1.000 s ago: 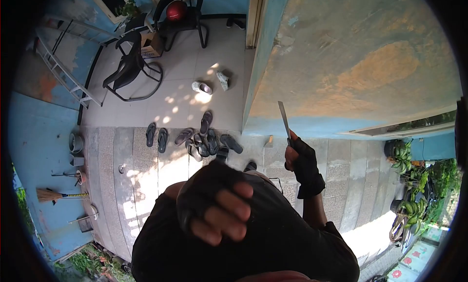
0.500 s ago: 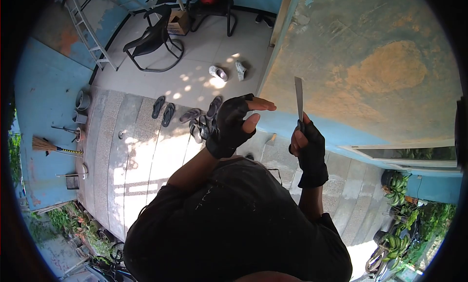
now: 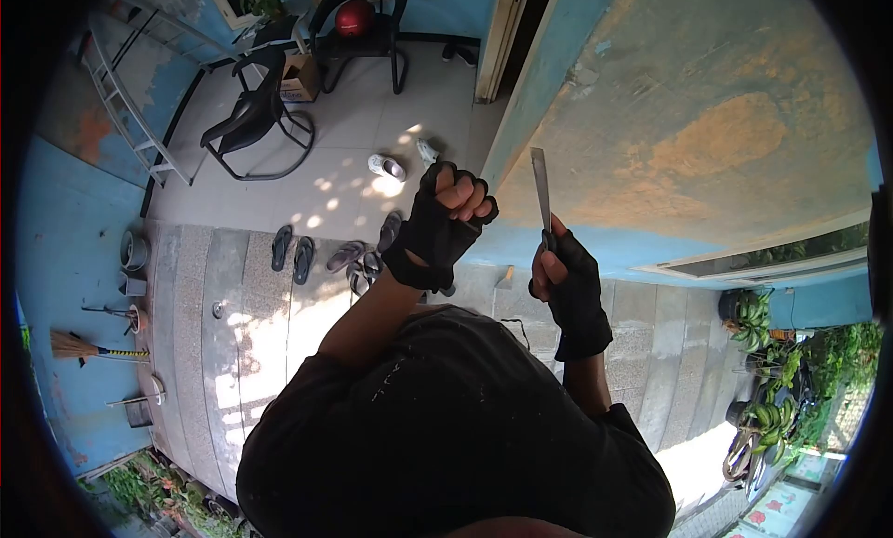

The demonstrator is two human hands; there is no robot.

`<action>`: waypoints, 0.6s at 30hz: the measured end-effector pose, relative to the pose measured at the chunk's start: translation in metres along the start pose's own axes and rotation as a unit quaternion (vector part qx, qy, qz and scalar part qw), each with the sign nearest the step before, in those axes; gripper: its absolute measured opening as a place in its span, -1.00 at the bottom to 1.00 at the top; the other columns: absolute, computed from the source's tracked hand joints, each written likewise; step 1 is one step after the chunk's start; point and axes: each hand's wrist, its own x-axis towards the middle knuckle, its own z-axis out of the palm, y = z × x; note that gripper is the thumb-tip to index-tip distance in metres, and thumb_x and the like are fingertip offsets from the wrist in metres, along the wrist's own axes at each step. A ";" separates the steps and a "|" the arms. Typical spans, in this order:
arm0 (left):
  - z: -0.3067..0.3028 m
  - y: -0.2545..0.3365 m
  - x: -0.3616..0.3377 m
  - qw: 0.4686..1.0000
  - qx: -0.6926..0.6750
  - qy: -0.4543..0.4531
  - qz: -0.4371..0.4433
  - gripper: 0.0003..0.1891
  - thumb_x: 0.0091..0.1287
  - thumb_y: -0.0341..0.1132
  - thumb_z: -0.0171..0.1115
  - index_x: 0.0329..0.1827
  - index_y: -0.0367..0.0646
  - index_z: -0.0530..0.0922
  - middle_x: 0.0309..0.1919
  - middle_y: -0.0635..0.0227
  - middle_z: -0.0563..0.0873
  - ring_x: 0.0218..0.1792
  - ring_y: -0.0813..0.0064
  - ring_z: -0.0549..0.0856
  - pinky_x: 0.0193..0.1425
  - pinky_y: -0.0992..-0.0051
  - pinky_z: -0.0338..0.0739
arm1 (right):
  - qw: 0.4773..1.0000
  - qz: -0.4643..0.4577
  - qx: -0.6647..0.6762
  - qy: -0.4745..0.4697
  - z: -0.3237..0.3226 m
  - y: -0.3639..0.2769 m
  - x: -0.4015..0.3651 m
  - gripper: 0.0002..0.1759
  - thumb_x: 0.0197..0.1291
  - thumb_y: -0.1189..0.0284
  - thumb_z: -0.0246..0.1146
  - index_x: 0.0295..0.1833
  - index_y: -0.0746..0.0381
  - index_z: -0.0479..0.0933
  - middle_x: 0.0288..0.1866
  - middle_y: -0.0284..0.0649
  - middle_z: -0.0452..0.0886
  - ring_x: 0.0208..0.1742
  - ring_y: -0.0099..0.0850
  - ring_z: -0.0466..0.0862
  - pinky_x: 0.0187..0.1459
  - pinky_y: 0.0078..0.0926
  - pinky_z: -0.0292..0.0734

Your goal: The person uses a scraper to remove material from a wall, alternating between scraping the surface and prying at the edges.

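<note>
My right hand (image 3: 572,292), in a black fingerless glove, is closed round the handle of a scraper (image 3: 540,186). Its long, flat metal blade points up and away from me. The handle is mostly hidden by my fingers. To the left, my left hand (image 3: 453,220), gloved the same way, is raised with its fingers curled into the palm, and nothing shows in it. Beyond the blade stands a wall (image 3: 726,138) with worn paint, bare grey and orange-brown patches and light blue lower down. Neither the blade nor my hands visibly touch it.
Several sandals (image 3: 303,259) and a pair of white shoes (image 3: 387,168) lie on the floor. Black chairs (image 3: 246,119), a cardboard box (image 3: 299,79) and a ladder (image 3: 126,110) stand farther back. A broom (image 3: 98,349) is at the left, with potted plants (image 3: 749,319) at the right.
My left hand has gone from outstretched fingers to curled ones. The view has shifted, so the scraper and right hand appear slightly farther left. My right hand keeps its hold.
</note>
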 end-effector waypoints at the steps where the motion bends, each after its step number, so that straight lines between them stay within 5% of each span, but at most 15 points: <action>1: -0.001 0.003 0.003 1.000 -0.002 -0.006 -0.005 -0.70 0.31 -0.56 0.11 -0.50 0.03 0.27 -0.59 0.52 0.35 -0.50 0.59 0.38 -0.25 0.45 0.39 | 1.000 -0.002 -0.018 0.009 0.005 0.003 0.003 -0.39 0.36 0.50 0.10 0.50 0.29 0.16 -0.51 -0.44 0.36 -0.59 -0.68 0.31 -0.54 -0.66 0.29; 4: -0.002 0.008 0.008 0.999 0.047 -0.007 0.006 -0.74 0.30 -0.56 0.10 -0.41 0.03 0.27 -0.45 0.46 0.42 -0.37 0.54 0.50 -0.10 0.40 0.50 | 0.999 -0.022 -0.034 0.032 0.027 0.009 0.010 -0.37 0.35 0.47 0.10 0.50 0.31 0.16 -0.52 -0.40 0.36 -0.62 -0.65 0.31 -0.57 -0.65 0.28; 6: -0.003 0.011 0.008 0.980 0.196 -0.011 -0.031 -0.83 0.27 -0.52 0.15 -0.19 -0.08 0.36 -0.27 0.38 0.51 -0.14 0.43 0.58 0.01 0.37 0.54 | 0.998 -0.035 -0.024 0.039 0.036 0.015 0.015 -0.34 0.32 0.47 0.09 0.51 0.31 0.12 -0.51 -0.35 0.36 -0.65 -0.61 0.32 -0.59 -0.63 0.29; 8: -0.003 0.014 0.009 0.895 0.443 -0.038 -0.033 -0.65 0.25 -0.44 0.22 0.08 -0.24 0.40 -0.02 0.26 0.58 0.05 0.36 0.62 0.07 0.40 0.56 | 0.998 -0.032 0.014 0.059 0.049 0.018 0.019 -0.33 0.32 0.48 0.08 0.52 0.30 0.10 -0.50 -0.34 0.37 -0.65 -0.59 0.33 -0.59 -0.63 0.29; 9: 0.001 0.006 0.010 0.856 0.515 -0.042 0.035 -0.58 0.23 -0.42 0.25 0.16 -0.23 0.39 0.05 0.20 0.57 0.04 0.39 0.62 0.06 0.43 0.54 | 0.996 -0.024 0.053 0.069 0.056 0.019 0.021 -0.32 0.32 0.49 0.07 0.52 0.30 0.08 -0.49 -0.33 0.38 -0.65 -0.58 0.34 -0.58 -0.62 0.30; 11: 0.013 0.006 0.013 0.763 0.609 -0.056 0.208 -0.54 0.20 -0.44 0.26 0.19 -0.20 0.42 0.11 0.17 0.56 0.02 0.38 0.63 0.01 0.45 0.55 | 0.994 -0.027 0.060 0.088 0.065 0.018 0.022 -0.30 0.32 0.49 0.07 0.53 0.29 0.04 -0.47 -0.32 0.38 -0.65 -0.56 0.34 -0.58 -0.62 0.31; 12: 0.015 0.010 0.016 0.767 0.606 -0.058 0.204 -0.54 0.20 -0.44 0.26 0.19 -0.20 0.42 0.11 0.17 0.56 0.02 0.38 0.63 0.01 0.45 0.55 | 0.994 -0.018 0.059 0.094 0.069 0.015 0.023 -0.31 0.32 0.49 0.08 0.53 0.29 0.03 -0.47 -0.32 0.39 -0.64 -0.57 0.35 -0.58 -0.61 0.31; 14: 0.018 0.021 0.028 0.658 0.680 -0.163 0.279 -0.61 0.15 -0.47 0.26 0.10 -0.19 0.51 0.15 0.16 0.55 -0.04 0.33 0.64 -0.05 0.42 0.56 | 0.993 -0.012 0.060 0.106 0.073 0.009 0.024 -0.31 0.33 0.48 0.08 0.53 0.28 0.03 -0.46 -0.32 0.39 -0.64 -0.57 0.35 -0.58 -0.61 0.31; 18: 0.029 0.040 0.047 0.608 0.709 -0.240 0.265 -0.74 0.13 -0.44 0.27 -0.09 -0.18 0.61 0.05 0.15 0.59 -0.24 0.25 0.66 -0.16 0.35 0.57 | 0.990 -0.005 0.108 0.094 0.073 -0.002 0.027 -0.32 0.34 0.48 0.09 0.53 0.28 0.06 -0.48 -0.36 0.38 -0.64 -0.60 0.34 -0.58 -0.63 0.31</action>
